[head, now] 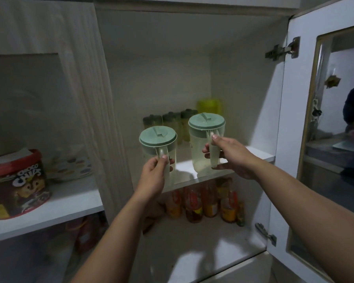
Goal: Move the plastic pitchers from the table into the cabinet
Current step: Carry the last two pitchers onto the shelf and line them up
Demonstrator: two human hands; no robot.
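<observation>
Both pitchers are at the cabinet's middle shelf (260, 155) now, and to my eye the job here is setting them down cleanly. The left hand (153, 176) is closed around the handle of the left pitcher (157, 144), which sits at the shelf's front edge; whether its base is fully on the board I cannot tell, since the hand covers it. The right hand (229, 154) is wrapped on the handle of the right pitcher (204, 144), whose base looks to rest on the shelf a little further in. I would push each one straight back, keeping it upright, and stop short of the row of small bottles (170, 121) and the yellow-green container (208, 106) behind. The left one wants sliding inward before the fingers let go, or it may tip off the lip. The open door (290, 119) stands clear on the right.

The pitchers match: pale, see-through plastic bodies, seemingly empty, with soft green round lids (206, 120) carrying a flip tab, and moulded side handles facing the person.
</observation>
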